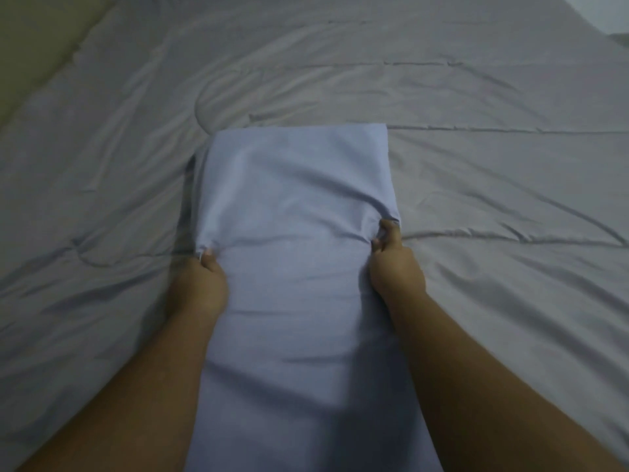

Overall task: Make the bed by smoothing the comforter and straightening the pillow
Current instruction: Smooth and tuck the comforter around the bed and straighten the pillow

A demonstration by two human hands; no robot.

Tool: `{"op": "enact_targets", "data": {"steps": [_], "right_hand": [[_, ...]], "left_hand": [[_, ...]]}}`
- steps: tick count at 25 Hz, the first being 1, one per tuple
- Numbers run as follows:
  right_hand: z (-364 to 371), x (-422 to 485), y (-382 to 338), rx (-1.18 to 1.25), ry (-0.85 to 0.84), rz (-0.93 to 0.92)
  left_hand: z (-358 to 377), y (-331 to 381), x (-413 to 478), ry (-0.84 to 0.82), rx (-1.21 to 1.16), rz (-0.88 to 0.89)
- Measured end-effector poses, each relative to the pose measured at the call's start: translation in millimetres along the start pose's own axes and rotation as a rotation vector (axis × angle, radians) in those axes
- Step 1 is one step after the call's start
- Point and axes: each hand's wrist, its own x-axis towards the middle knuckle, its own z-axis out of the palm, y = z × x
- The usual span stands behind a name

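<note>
Pillow (292, 253) in a pale blue case is laid lengthwise on the grey comforter (493, 172), its far short edge pointing away and its near end running out of view at the bottom. It is gripped on both long sides by two bare hands. The left hand (200, 284) is closed on the left edge, the fabric pinched between thumb and fingers so that creases are drawn toward the grip. The right hand (394, 264) is clamped on the right edge a little farther up, where the case is bunched into a small fold under the fingertips. The hands are held apart, with the width of the pillow between them, and both forearms are stretched forward along its sides.

Wrinkles and stitched quilting lines are seen all over the comforter, with a curved fold just beyond the pillow's far left corner. A strip of yellowish bedding (37, 46) is visible at the upper left, beside the comforter's edge.
</note>
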Motion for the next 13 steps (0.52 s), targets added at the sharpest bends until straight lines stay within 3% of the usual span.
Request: {"op": "enact_targets", "data": {"steps": [6, 13], "right_hand": [[0.7, -16.8, -50.5, 0.094, 0.071, -0.033], [132.1, -51.8, -184.3, 0.273, 0.052, -0.089]], "left_hand": [[-58.2, 9.7, 30.8, 0.054, -0.036, 0.159], [-191.4, -51.2, 149.2, 0.173, 0.101, 0.239]]}}
